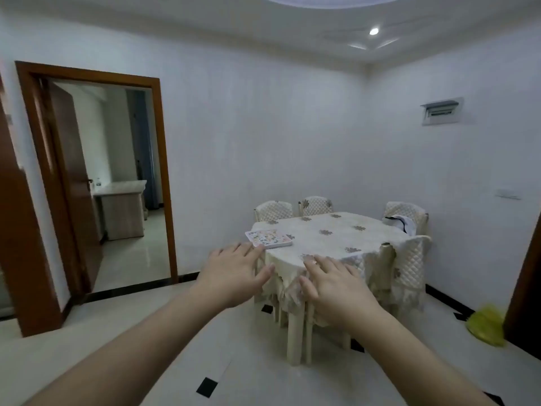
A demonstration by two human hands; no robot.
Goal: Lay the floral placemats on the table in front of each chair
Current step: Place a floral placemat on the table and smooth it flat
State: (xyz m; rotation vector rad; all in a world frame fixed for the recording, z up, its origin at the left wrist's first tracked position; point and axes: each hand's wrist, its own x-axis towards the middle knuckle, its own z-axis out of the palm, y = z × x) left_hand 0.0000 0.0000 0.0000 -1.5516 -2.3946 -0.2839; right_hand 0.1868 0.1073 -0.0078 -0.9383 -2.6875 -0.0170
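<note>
left hand (234, 271) – grip flat, empty | right hand (336, 285) – same | placemats (268, 238) stacked (table (336, 238) corner)

Cream tablecloth (328, 238) with brown flower motifs; placemats (269, 238) multicoloured floral; quilted cream chair covers (409, 259).
</note>
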